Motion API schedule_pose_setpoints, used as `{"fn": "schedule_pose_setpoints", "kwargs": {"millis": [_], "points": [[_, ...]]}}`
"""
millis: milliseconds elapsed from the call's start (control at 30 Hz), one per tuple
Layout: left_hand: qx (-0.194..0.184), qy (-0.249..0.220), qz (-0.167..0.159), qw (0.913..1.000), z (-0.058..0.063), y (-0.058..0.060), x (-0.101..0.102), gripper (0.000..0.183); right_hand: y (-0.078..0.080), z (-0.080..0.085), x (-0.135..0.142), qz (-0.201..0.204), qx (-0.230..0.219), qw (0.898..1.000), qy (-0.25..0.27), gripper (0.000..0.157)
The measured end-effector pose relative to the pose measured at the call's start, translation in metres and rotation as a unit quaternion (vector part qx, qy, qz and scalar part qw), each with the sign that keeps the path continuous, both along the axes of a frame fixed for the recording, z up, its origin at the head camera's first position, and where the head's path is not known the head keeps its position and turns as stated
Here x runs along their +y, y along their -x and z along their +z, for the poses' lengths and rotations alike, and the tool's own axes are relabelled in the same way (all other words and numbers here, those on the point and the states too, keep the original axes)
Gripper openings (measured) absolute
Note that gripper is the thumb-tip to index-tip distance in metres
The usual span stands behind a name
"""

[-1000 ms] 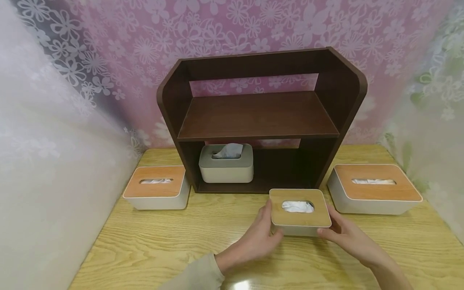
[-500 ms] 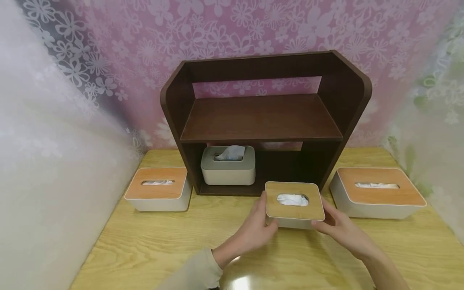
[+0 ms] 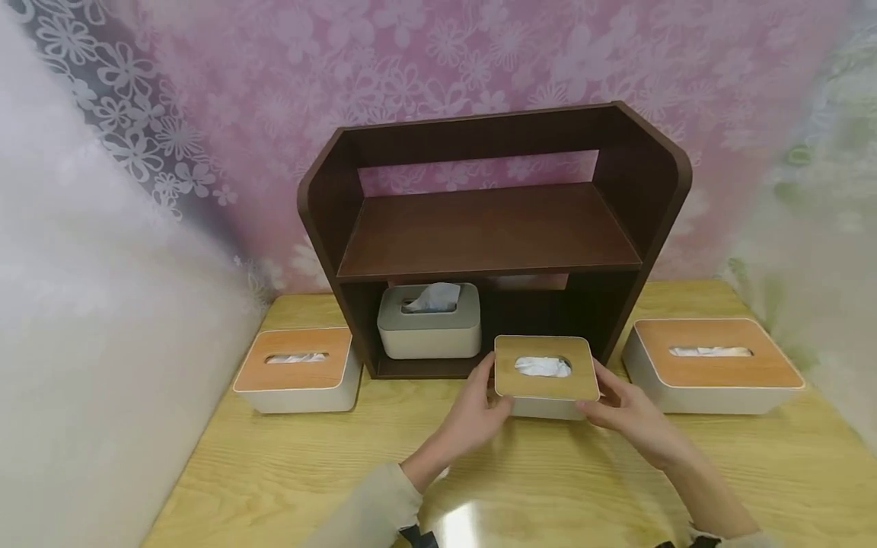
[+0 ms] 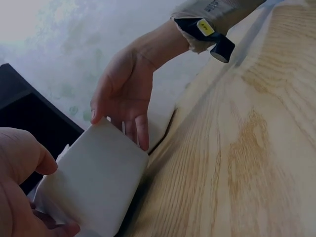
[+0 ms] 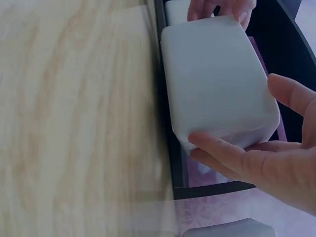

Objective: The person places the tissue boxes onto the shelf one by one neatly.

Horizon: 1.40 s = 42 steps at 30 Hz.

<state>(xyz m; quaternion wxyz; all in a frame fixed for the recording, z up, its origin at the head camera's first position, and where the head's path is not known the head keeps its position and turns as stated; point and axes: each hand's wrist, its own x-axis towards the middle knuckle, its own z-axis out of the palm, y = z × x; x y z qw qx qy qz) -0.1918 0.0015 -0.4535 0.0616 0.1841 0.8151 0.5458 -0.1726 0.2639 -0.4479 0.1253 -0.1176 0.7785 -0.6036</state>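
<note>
Between my two hands is a tissue box (image 3: pixel 546 390) with a light wooden lid and white sides, in front of the shelf's lower right compartment. My left hand (image 3: pixel 473 411) grips its left end, and my right hand (image 3: pixel 637 418) grips its right end. Thumbs lie on the near side. In the left wrist view a dark gap under the box (image 4: pixel 98 173) suggests it is off the table. The right wrist view shows the box's pale side (image 5: pixel 217 74) with my right-hand fingers (image 5: pixel 222 153) around its end. A grey-lidded tissue box (image 3: pixel 429 335) stands in the lower left compartment.
The dark brown two-level shelf (image 3: pixel 479 232) stands on the wooden table (image 3: pixel 288 464) against a pink floral backdrop (image 3: pixel 438 53). An orange-lidded tissue box (image 3: pixel 294 380) sits left of it, and a larger orange-lidded one (image 3: pixel 719 373) sits right, close to my right hand.
Both hands have carried the light-lidded tissue box forward and a little left, closer to the lower compartment. The head view has shifted slightly. The other boxes have stayed in place.
</note>
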Motion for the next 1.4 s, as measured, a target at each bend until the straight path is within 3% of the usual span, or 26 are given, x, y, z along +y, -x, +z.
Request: {"fn": "schedule_pose_setpoints", "kwargs": {"millis": [133,433,633,1000,1400], "points": [[-0.004,-0.014,0.008,0.9999,-0.006,0.003,-0.004,0.071,0.005,-0.001,-0.004,-0.007,-0.013,1.000,0.011,0.084],[0.016,-0.011,0.003,0.9998,-0.006,0.005,-0.006,0.069,0.007,-0.005,-0.003,-0.020,-0.011,0.999,0.027,0.082],[0.020,-0.010,0.001,0.9998,-0.008,0.006,-0.004,0.068,0.005,-0.006,-0.004,-0.067,-0.017,0.997,0.040,0.079],[0.009,-0.051,0.018,0.9985,-0.011,0.008,0.002,0.063,0.002,-0.003,-0.010,-0.138,-0.018,0.989,0.056,0.069],[0.013,-0.058,0.044,0.9973,-0.015,0.010,0.005,0.053,0.002,-0.005,-0.012,-0.158,-0.002,0.985,0.064,0.059]]}}
